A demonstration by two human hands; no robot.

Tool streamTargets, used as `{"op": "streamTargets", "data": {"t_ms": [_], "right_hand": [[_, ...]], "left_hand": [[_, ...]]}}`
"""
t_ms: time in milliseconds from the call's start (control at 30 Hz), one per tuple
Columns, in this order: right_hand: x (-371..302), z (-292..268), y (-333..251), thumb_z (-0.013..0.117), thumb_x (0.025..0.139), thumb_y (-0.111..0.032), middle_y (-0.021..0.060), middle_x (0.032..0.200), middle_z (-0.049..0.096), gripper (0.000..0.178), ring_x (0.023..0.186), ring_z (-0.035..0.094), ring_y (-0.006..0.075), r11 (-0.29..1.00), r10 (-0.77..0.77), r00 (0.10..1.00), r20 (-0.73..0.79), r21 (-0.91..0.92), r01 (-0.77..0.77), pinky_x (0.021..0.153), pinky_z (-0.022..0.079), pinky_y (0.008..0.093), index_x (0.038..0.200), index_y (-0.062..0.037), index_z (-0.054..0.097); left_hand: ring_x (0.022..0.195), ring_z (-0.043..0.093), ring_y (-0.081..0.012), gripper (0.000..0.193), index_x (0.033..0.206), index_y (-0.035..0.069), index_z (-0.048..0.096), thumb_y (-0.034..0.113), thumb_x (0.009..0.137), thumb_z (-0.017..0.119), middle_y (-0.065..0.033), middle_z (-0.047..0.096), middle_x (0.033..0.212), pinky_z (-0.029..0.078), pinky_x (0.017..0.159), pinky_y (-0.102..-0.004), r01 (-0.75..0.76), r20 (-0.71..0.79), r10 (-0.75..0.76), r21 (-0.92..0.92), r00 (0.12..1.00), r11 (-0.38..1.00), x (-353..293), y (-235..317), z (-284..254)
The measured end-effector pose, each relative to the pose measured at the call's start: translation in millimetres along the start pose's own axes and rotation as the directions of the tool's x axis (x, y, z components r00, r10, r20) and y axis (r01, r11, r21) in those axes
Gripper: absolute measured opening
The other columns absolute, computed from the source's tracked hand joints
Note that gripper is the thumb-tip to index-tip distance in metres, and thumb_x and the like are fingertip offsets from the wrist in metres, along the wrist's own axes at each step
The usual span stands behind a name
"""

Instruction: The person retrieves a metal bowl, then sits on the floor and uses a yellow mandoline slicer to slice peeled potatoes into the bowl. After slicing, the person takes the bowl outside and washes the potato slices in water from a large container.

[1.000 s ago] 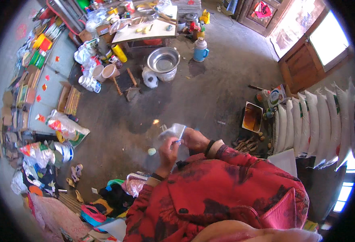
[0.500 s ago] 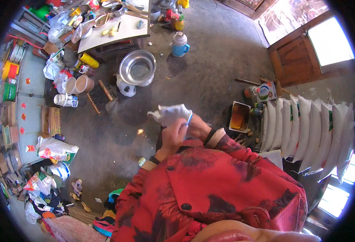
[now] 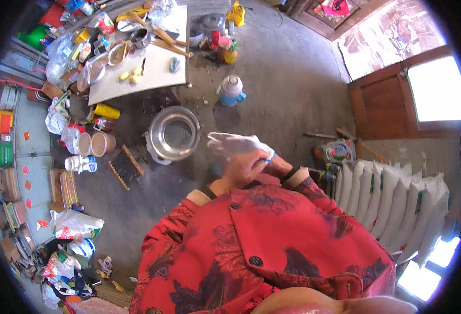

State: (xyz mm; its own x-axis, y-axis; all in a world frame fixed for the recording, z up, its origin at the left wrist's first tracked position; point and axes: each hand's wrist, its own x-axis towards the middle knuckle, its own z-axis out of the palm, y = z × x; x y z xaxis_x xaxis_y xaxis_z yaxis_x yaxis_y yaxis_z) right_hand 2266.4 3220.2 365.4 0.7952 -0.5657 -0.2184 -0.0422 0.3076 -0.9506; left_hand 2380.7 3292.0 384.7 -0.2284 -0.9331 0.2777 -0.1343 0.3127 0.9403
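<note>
A white knitted glove with a blue-edged cuff covers my right hand in front of my chest. Its fingers point left, stretched out and slightly blurred. Just below, my bare left hand has its fingers closed at the glove's cuff by the right wrist. Part of the left fingers' hold is hidden behind the hand. Dark bands circle both wrists below the sleeves of a red patterned jacket.
A metal basin stands ahead on the floor, with a blue thermos flask beyond it. A cluttered white-topped table is far left. White sacks line the right; a rake-like tool lies left.
The glove's loose, bunched fingers are now straightened along my right hand, and its cuff sits nearer the wrist. My left hand has shifted toward that cuff. The view has also shifted.
</note>
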Motion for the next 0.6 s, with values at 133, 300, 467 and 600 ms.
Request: {"op": "streamTargets", "data": {"t_ms": [133, 300, 467, 600], "right_hand": [[61, -68, 0, 0.055, 0.09, -0.019, 0.0116, 0.132, 0.054, 0.047, 0.114, 0.053, 0.0171, 0.791, 0.009, 1.0, -0.022, 0.612, 0.006, 0.095, 0.043, 0.0324, 0.135, -0.0045, 0.048], [160, -177, -16, 0.054, 0.093, -0.021, 0.0117, 0.136, 0.05, 0.05, 0.118, 0.05, 0.0179, 0.436, -0.168, 0.986, 0.008, 0.897, 0.067, 0.099, 0.041, 0.0336, 0.139, -0.0047, 0.043], [231, -278, -60, 0.05, 0.096, -0.024, 0.0107, 0.132, 0.052, 0.048, 0.115, 0.052, 0.017, 0.863, -0.043, 0.997, -0.057, 0.501, 0.066, 0.097, 0.043, 0.033, 0.14, -0.0061, 0.042], [271, -352, -99, 0.048, 0.098, -0.03, 0.006, 0.101, 0.065, 0.036, 0.076, 0.058, 0.0118, 0.996, 0.003, 0.99, -0.139, 0.09, 0.01, 0.07, 0.049, 0.0262, 0.125, -0.0087, 0.057]], "left_hand": [[0.07, 0.064, -0.026, 0.013, 0.101, 0.008, 0.06, 0.013, 0.089, 0.061, -0.012, 0.064, 0.081, 0.049, 0.063, -0.0335, 0.185, 0.166, -0.173, -0.058, 0.971, 0.981, 83, -23, -11], [0.074, 0.064, -0.0215, 0.013, 0.103, 0.006, 0.058, 0.01, 0.09, 0.058, -0.0115, 0.064, 0.084, 0.049, 0.066, -0.0321, 0.127, 0.225, -0.104, -0.093, 0.969, 0.988, 214, -70, -16], [0.072, 0.063, -0.0181, 0.013, 0.101, 0.004, 0.058, 0.011, 0.091, 0.058, -0.0108, 0.064, 0.084, 0.049, 0.067, -0.0305, 0.25, 0.026, -0.249, -0.016, 0.968, 0.968, 317, -110, -25], [0.075, 0.064, -0.017, 0.016, 0.102, 0.003, 0.058, 0.012, 0.09, 0.059, -0.0105, 0.064, 0.084, 0.05, 0.068, -0.0287, 0.378, -0.117, -0.41, -0.225, 0.905, 0.898, 368, -156, -40]]}}
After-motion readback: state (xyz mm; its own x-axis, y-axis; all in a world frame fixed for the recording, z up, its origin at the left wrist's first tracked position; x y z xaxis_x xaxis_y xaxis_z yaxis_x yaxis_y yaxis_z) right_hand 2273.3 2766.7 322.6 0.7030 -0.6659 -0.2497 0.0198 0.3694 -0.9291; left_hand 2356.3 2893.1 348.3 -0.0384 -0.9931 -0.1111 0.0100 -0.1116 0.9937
